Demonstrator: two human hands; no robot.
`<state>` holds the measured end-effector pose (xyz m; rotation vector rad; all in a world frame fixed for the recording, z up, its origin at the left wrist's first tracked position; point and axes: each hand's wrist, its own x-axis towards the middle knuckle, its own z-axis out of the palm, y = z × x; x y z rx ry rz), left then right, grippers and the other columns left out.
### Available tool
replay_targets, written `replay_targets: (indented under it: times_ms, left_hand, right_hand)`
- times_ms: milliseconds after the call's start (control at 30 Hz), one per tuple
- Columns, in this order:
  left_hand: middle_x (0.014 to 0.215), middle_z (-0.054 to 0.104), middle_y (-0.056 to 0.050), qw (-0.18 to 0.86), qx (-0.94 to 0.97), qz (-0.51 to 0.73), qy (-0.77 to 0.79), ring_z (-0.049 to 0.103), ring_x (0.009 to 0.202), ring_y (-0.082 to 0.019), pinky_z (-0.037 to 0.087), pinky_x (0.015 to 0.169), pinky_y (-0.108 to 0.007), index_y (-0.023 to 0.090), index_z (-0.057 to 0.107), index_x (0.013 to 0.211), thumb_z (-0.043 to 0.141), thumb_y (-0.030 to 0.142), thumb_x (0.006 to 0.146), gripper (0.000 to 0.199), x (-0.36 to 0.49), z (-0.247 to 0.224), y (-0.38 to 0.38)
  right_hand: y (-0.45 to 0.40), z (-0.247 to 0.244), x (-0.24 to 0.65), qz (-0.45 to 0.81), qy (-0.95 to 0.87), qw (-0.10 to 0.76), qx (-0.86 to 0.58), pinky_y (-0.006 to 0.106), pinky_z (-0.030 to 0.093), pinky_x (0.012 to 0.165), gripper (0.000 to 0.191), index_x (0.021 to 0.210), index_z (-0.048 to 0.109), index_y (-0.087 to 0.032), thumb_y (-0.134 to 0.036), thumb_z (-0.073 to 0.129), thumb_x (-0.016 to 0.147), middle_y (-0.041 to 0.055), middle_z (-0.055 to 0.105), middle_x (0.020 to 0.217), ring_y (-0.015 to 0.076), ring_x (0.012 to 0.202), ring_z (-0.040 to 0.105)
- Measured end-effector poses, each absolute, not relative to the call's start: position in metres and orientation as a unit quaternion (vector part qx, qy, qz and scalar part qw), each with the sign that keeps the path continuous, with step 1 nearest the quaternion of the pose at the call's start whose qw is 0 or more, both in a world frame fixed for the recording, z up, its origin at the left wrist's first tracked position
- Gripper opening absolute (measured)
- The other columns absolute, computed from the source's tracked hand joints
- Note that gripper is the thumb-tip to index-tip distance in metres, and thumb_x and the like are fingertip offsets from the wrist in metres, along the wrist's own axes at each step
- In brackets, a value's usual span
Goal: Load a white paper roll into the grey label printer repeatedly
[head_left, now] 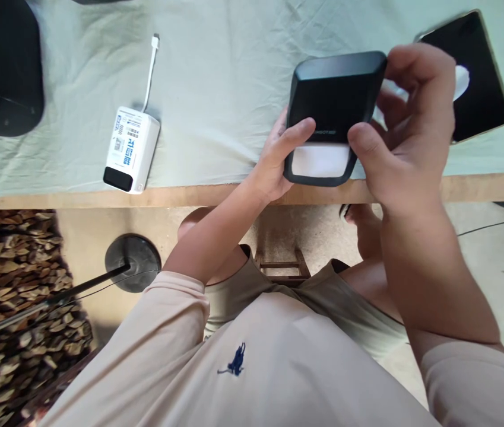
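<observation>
Above the table's front edge, my left hand [282, 155] grips a black rounded device with a white panel [329, 115] by its lower left side, thumb across the front. Pale lettering, partly covered, runs just above the white panel. On the device's right side is my right hand [412, 124], its thumb against the lower edge and a finger at the upper corner; its other fingers are bent and partly hidden. Behind the right hand lies a dark tablet-like slab [478, 65] with a pale rim. A whitish patch beside those fingers is too blurred to name.
A white power bank [131, 151] with a short white cable [150, 74] lies on the pale green tablecloth [216, 89] at left. A black object [2, 65] fills the far left corner. Below are a round black stand base [132, 262] and stacked firewood [15, 296].
</observation>
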<state>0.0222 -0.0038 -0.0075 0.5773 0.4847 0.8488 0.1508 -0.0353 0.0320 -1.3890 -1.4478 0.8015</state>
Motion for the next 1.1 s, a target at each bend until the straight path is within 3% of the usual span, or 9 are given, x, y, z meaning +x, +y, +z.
replay_targets:
  times_ms: [167,333,500,633,700,867,1100]
  left_hand:
    - [0.082,0.057,0.002,0.815,0.328,0.407,0.248,0.058,0.074,-0.012,0.044,0.059,-0.021,0.026,0.046,0.090,0.046,0.029,0.071,0.019,0.025,-0.005,-0.007]
    - [0.073,0.053,0.004,0.791,0.365,0.421,0.254,0.054,0.063,-0.007,0.043,0.057,-0.019,0.025,0.048,0.085,0.046,0.023,0.070,0.015,0.028,-0.006,-0.009]
    - [0.076,0.051,0.005,0.787,0.364,0.417,0.272,0.058,0.071,-0.007,0.041,0.063,-0.019,0.022,0.044,0.098,0.044,0.022,0.070,0.027,0.029,-0.002,-0.010]
    - [0.071,0.055,0.002,0.818,0.308,0.409,0.262,0.055,0.089,-0.014,0.044,0.065,-0.021,0.025,0.049,0.091,0.038,0.040,0.074,0.026,0.026,-0.005,-0.007]
    - [0.070,0.056,0.000,0.829,0.269,0.394,0.292,0.050,0.100,-0.019,0.046,0.072,-0.026,0.022,0.052,0.085,0.041,0.048,0.070,0.032,0.024,-0.011,-0.004]
    - [0.076,0.055,0.000,0.814,0.255,0.389,0.348,0.042,0.110,-0.022,0.046,0.081,-0.032,0.021,0.051,0.079,0.046,0.046,0.067,0.028,0.023,-0.024,0.000]
    - [0.070,0.049,0.002,0.783,0.248,0.419,0.388,0.045,0.108,-0.022,0.045,0.082,-0.030,0.016,0.048,0.076,0.046,0.042,0.070,0.026,0.027,-0.030,0.001]
  right_hand:
    - [-0.034,0.024,0.151,0.445,-0.574,0.459,-0.511,0.017,0.044,0.080,0.060,0.116,0.019,-0.030,-0.030,0.050,0.064,-0.0026,0.034,0.116,0.0037,0.094,0.044]
    - [-0.036,0.017,0.154,0.477,-0.547,0.482,-0.491,0.019,0.044,0.078,0.058,0.113,0.020,-0.030,-0.033,0.051,0.063,-0.0013,0.035,0.115,0.0047,0.092,0.045]
    - [-0.034,0.016,0.155,0.486,-0.543,0.491,-0.478,0.018,0.045,0.078,0.061,0.113,0.020,-0.030,-0.035,0.053,0.062,-0.0018,0.037,0.113,0.0049,0.093,0.046]
    - [-0.030,0.014,0.158,0.486,-0.543,0.480,-0.488,0.019,0.047,0.080,0.063,0.117,0.017,-0.030,-0.035,0.050,0.064,-0.0022,0.037,0.115,0.0058,0.098,0.046]
    - [-0.029,0.012,0.160,0.470,-0.544,0.486,-0.496,0.021,0.044,0.090,0.060,0.118,0.019,-0.029,-0.035,0.048,0.066,-0.0025,0.035,0.118,0.0063,0.103,0.044]
    - [-0.031,0.010,0.164,0.399,-0.575,0.525,-0.484,0.022,0.026,0.109,0.048,0.113,0.033,-0.030,-0.034,0.047,0.067,-0.0085,0.026,0.123,0.0073,0.120,0.028]
    - [-0.032,0.016,0.170,0.403,-0.623,0.456,-0.491,0.026,0.028,0.108,0.064,0.117,0.026,-0.033,-0.032,0.055,0.060,-0.0075,0.021,0.127,0.0101,0.123,0.024]
